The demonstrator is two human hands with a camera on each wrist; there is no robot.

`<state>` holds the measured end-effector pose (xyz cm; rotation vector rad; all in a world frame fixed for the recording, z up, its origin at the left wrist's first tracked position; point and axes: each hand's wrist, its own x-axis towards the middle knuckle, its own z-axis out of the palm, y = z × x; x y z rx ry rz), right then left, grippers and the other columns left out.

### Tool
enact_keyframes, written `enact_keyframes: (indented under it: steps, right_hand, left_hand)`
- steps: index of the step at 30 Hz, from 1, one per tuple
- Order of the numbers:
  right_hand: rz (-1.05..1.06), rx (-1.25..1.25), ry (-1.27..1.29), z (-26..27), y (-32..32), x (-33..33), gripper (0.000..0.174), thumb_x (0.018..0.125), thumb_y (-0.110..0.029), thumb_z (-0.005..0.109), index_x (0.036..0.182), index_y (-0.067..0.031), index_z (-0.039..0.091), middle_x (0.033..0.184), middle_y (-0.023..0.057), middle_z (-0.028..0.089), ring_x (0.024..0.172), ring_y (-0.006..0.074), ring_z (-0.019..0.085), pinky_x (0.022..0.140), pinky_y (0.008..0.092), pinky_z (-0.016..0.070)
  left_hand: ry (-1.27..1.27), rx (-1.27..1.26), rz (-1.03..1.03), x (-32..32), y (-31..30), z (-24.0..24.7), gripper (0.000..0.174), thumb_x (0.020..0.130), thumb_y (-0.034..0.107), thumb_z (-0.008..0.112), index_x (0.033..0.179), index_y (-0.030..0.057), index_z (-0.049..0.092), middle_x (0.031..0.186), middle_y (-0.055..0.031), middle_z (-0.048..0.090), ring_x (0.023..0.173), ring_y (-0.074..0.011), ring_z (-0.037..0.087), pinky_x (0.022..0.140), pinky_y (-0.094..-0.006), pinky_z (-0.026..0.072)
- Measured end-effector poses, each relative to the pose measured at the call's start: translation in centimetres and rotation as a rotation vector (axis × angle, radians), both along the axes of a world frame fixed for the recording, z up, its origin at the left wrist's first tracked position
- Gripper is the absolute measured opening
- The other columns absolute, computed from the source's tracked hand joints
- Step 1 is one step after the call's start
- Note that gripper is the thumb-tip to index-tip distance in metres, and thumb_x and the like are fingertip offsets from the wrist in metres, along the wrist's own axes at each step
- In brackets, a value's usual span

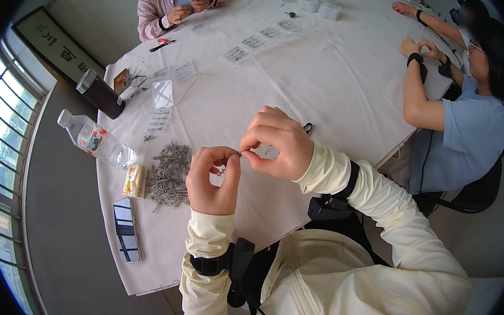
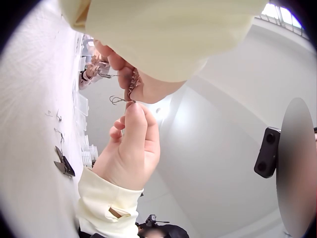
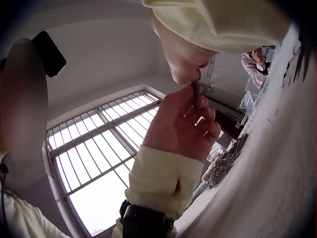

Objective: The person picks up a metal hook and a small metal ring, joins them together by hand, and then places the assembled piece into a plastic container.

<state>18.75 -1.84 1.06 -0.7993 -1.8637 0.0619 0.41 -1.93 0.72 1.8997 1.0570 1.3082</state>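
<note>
Thumb and finger of the left hand (image 1: 213,182) pinch a small metal chain, whose links (image 2: 133,82) show in the left wrist view. Beside the fingertips there, a small wire hook (image 2: 116,100) sticks out. The right hand (image 1: 279,143) meets the left one fingertip to fingertip, pinching a tiny part at the end of the chain; the part itself is mostly hidden by the fingers. Both hands are held above the table, right of a heap of metal chain pieces (image 1: 170,176).
Left of the heap stand a small packet (image 1: 135,181), a bottle (image 1: 96,139), a dark flask (image 1: 100,94) and a phone (image 1: 127,230). Plastic trays (image 1: 159,120) lie beyond. Behind the right hand is a small black tool (image 1: 307,128). Other people sit around the table (image 1: 342,89).
</note>
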Motion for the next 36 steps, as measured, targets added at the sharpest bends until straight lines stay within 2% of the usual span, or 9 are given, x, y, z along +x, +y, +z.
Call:
enact_keyframes:
  steps: [1,11,17,19,25,32,36]
  right_hand:
    - [0.003,0.000,0.005,0.02,0.02,0.00,0.017,0.068,0.003,0.071,0.079,-0.0085,0.064,0.077,0.0010,0.057,0.073,0.0202,0.054,0.068,0.0320,0.0443]
    - [0.006,-0.006,0.042,-0.39,0.30,-0.14,0.017,0.066,0.004,0.068,0.077,-0.0061,0.061,0.079,0.0035,0.055,0.073,0.0209,0.053,0.067,0.0326,0.0451]
    - [-0.019,0.061,-0.001,-0.41,0.28,-0.15,0.018,0.065,0.002,0.069,0.077,-0.0076,0.060,0.079,0.0026,0.054,0.073,0.0213,0.053,0.068,0.0334,0.0439]
    - [-0.061,0.124,-0.067,-0.47,0.33,-0.10,0.021,0.067,-0.005,0.072,0.080,-0.0122,0.058,0.079,-0.0007,0.053,0.076,0.0201,0.054,0.072,0.0337,0.0425]
    - [-0.127,0.233,-0.141,-0.56,0.39,-0.13,0.023,0.066,-0.007,0.074,0.081,-0.0133,0.058,0.080,-0.0014,0.053,0.077,0.0189,0.053,0.070,0.0327,0.0404]
    - [-0.147,0.282,-0.165,-0.41,0.34,-0.03,0.024,0.065,-0.008,0.074,0.082,-0.0142,0.059,0.080,-0.0018,0.053,0.077,0.0185,0.053,0.069,0.0324,0.0395]
    - [-0.092,0.231,-0.139,0.06,-0.06,0.33,0.023,0.066,-0.006,0.074,0.082,-0.0141,0.060,0.081,-0.0015,0.054,0.077,0.0189,0.054,0.069,0.0331,0.0396]
  left_hand:
    - [-0.011,-0.008,-0.011,0.00,0.06,-0.15,0.005,0.084,0.006,0.068,0.088,0.0034,0.067,0.082,-0.0035,0.065,0.073,-0.0154,0.055,0.066,-0.0279,0.0424]
    - [-0.056,-0.092,-0.091,0.04,0.17,-0.60,0.011,0.084,0.008,0.070,0.093,0.0039,0.066,0.087,-0.0019,0.068,0.077,-0.0112,0.059,0.069,-0.0260,0.0437]
    - [-0.071,-0.133,-0.076,0.03,0.12,-0.70,0.011,0.085,0.009,0.069,0.093,0.0029,0.066,0.086,-0.0020,0.069,0.075,-0.0105,0.058,0.070,-0.0256,0.0439]
    - [-0.079,-0.145,-0.079,0.00,0.07,-0.66,0.011,0.086,0.010,0.069,0.094,0.0025,0.066,0.086,-0.0021,0.069,0.076,-0.0102,0.058,0.070,-0.0254,0.0440]
    - [-0.118,-0.189,-0.095,-0.15,0.17,-0.85,0.012,0.089,0.011,0.069,0.095,0.0013,0.067,0.087,-0.0022,0.070,0.076,-0.0090,0.058,0.071,-0.0244,0.0444]
    - [-0.199,-0.230,-0.126,-0.44,0.42,-1.09,0.013,0.089,0.010,0.069,0.097,-0.0001,0.068,0.087,-0.0025,0.070,0.076,-0.0073,0.058,0.071,-0.0236,0.0444]
    - [-0.199,-0.237,-0.126,-0.49,0.33,-0.85,0.012,0.089,0.009,0.069,0.097,0.0001,0.068,0.088,-0.0023,0.070,0.076,-0.0077,0.059,0.071,-0.0237,0.0443]
